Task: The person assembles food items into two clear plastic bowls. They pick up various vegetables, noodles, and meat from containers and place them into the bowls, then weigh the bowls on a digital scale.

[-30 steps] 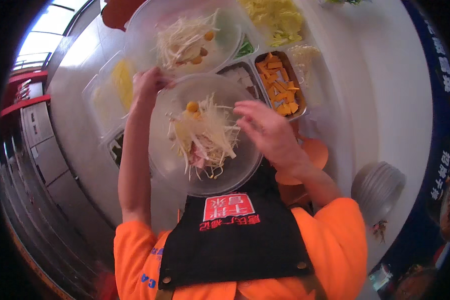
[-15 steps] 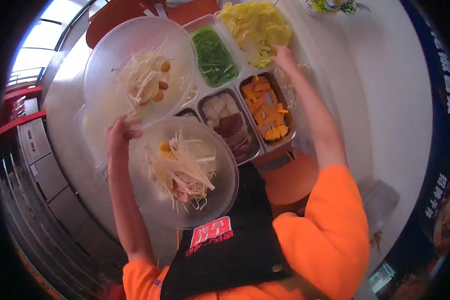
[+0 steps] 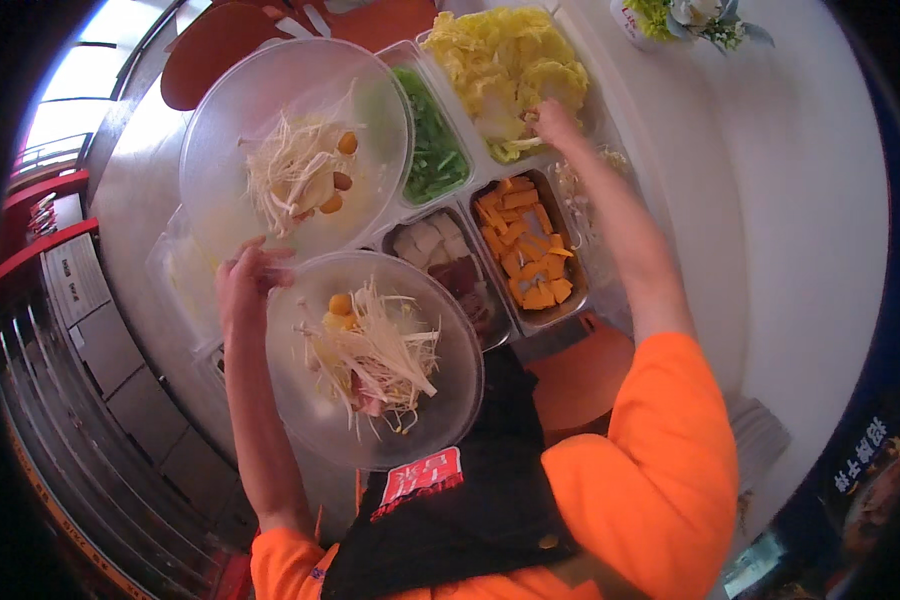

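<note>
My right hand (image 3: pixel 557 127) reaches into a tray of yellow-green cabbage leaves (image 3: pixel 505 62), fingers closed on a leaf at the near edge of the pile. Down at the left, my left hand (image 3: pixel 254 281) pinches the rim of the near clear bowl (image 3: pixel 455 400). That bowl holds enoki mushrooms (image 3: pixel 388 345), bean sprouts, some pinkish slices and small orange-yellow balls (image 3: pixel 340 304). Beyond it a second clear bowl (image 3: pixel 210 160) carries more enoki (image 3: pixel 295 165) and several brownish-orange pieces. Its right side overlaps the tray of green strips (image 3: pixel 435 150).
Nearer trays hold orange chunks (image 3: pixel 530 245) and, beside them, pale blocks with dark red pieces (image 3: pixel 457 275). Pale shreds (image 3: pixel 580 195) lie right of the orange chunks, under my right forearm. A potted plant (image 3: pixel 675 20) stands far right. Orange chairs (image 3: pixel 585 375) flank the white table (image 3: pixel 770 220).
My right hand has shifted slightly left and down among the cabbage leaves, its fingers drawn closed. The bowls and trays sit a little differently in view; my left hand stays at the rim.
</note>
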Available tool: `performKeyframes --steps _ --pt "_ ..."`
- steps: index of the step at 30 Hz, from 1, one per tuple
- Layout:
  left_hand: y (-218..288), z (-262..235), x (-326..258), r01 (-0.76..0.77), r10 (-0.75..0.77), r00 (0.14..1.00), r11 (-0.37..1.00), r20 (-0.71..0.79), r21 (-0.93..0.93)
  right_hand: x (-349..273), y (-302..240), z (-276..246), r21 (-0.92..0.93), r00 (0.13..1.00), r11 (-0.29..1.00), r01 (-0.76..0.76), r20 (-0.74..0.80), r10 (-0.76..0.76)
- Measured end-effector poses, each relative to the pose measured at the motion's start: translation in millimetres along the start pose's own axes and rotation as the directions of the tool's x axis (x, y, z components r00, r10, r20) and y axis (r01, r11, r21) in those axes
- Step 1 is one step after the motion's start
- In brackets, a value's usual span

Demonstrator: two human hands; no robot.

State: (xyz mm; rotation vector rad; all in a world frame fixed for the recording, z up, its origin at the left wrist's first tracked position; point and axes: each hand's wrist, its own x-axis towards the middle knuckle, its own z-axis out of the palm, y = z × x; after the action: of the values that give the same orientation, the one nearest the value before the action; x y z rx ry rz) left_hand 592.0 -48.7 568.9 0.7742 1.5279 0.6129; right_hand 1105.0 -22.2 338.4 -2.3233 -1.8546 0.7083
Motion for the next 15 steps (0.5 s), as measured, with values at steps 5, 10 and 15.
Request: performKeyframes --steps 5,10,15 --pt "-3.7 5.8 11.4 0.009 -0.009 0.999 1.000 0.047 -0.004 -26.8 -16.5 -34.7 0.373 0.988 0.916 -0.148 0.012 0.155" --pt "0.3 21.1 23.1 -0.006 0.005 0.990 1.000 0.140 0.010 -26.3 -11.7 -47.0 0.533 0.975 0.845 0.033 -0.201 0.089" --pt "6.7 34.6 16.7 -0.038 0.031 0.990 0.998 0.138 0.046 -55.8 -70.9 -112.3 0.641 0.981 0.767 -0.009 -0.142 0.131"
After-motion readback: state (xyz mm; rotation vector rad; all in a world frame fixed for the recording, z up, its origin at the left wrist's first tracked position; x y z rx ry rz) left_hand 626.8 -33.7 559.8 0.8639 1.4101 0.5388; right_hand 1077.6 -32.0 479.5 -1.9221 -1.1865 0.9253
